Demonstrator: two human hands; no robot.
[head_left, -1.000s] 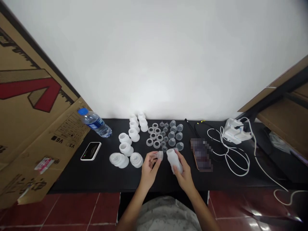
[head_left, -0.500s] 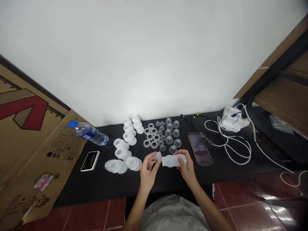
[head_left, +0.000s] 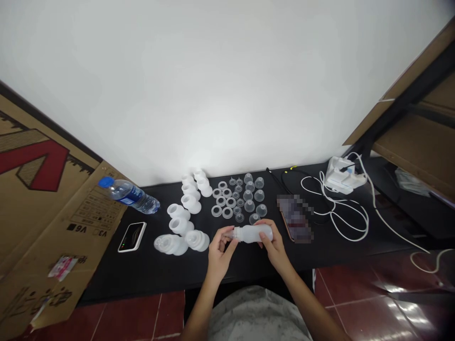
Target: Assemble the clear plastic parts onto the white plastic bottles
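My right hand (head_left: 272, 242) grips a small white plastic bottle (head_left: 254, 233), held sideways above the black table (head_left: 149, 270) with its neck pointing left. My left hand (head_left: 219, 247) pinches a small clear cap or ring (head_left: 231, 233) at the bottle's neck. Just beyond my hands lie rows of clear rings (head_left: 223, 203) and small clear domed caps (head_left: 253, 199). To the left stand and lie several more white bottles (head_left: 186, 213).
A water bottle with a blue cap (head_left: 128, 194) lies at the table's left, beside a white power bank (head_left: 132, 237). A phone (head_left: 295, 220), white cables (head_left: 341, 213) and a white charger (head_left: 343, 176) sit to the right. Cardboard (head_left: 46, 199) leans at the left, a shelf (head_left: 415, 137) at the right.
The bottle went from upright in my right hand to lying sideways, and my left hand brought the small clear piece up to its neck. The view shifted slightly.
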